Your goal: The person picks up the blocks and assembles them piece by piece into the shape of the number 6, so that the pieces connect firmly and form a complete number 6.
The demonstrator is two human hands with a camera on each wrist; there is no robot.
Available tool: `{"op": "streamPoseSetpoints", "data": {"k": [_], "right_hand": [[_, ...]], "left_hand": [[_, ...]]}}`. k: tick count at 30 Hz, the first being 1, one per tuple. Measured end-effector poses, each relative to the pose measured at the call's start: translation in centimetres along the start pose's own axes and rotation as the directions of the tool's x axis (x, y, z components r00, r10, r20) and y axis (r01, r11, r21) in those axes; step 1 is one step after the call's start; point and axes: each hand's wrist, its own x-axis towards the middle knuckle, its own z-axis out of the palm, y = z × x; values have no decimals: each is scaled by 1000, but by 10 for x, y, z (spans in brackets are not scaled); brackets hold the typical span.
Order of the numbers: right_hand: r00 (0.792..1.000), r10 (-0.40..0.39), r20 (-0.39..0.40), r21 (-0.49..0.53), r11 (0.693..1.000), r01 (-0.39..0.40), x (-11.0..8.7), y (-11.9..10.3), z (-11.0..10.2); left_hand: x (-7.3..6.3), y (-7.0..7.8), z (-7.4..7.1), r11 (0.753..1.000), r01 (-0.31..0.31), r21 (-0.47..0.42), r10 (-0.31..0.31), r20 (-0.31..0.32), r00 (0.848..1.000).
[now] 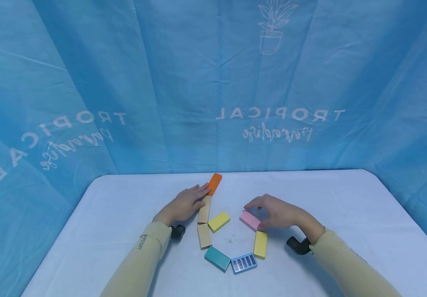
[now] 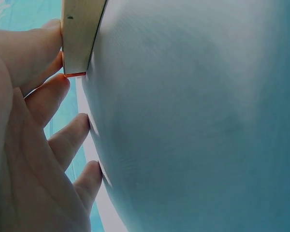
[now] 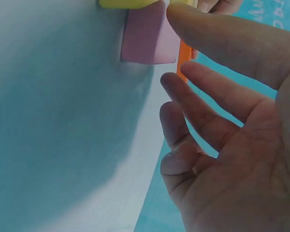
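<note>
My left hand (image 1: 184,203) reaches over the left side of a curved row of blocks, fingers extended. Its fingertips touch the orange block (image 1: 215,184), and its thumb lies against a plain wooden block (image 1: 204,210). In the left wrist view the thumb meets that wooden block's (image 2: 82,36) side, while other fingertips are down at the table. Over the pink block (image 1: 249,220) is my right hand (image 1: 278,212), thumb and fingers spread apart. The right wrist view shows the thumb tip by the pink block (image 3: 147,38); whether they touch, I cannot tell.
The row continues with a second wooden block (image 1: 204,236), a teal block (image 1: 217,258), a blue striped block (image 1: 244,263) and a yellow block (image 1: 260,244). Inside the curve lies another yellow block (image 1: 219,222). A blue printed curtain (image 1: 183,103) hangs behind the white table (image 1: 328,198).
</note>
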Motion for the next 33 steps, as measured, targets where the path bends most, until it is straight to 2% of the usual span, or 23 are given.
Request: {"op": "streamPoseSetpoints", "data": {"k": [7, 16, 25, 33], "right_hand": [[996, -74, 48, 5, 997, 74, 2, 5, 0], [990, -118, 71, -17, 993, 120, 5, 7, 0], [995, -71, 71, -56, 996, 75, 8, 6, 1], [998, -26, 50, -31, 999, 28, 8, 5, 0]], "left_hand": [[1, -1, 0, 1000, -7, -4, 7, 4, 1000], [1, -1, 1, 1000, -9, -4, 9, -1, 1000], [0, -1, 1, 1000, 1, 4, -1, -5, 1000], [-1, 0, 0, 1000, 3, 2, -3, -6, 1000]]}}
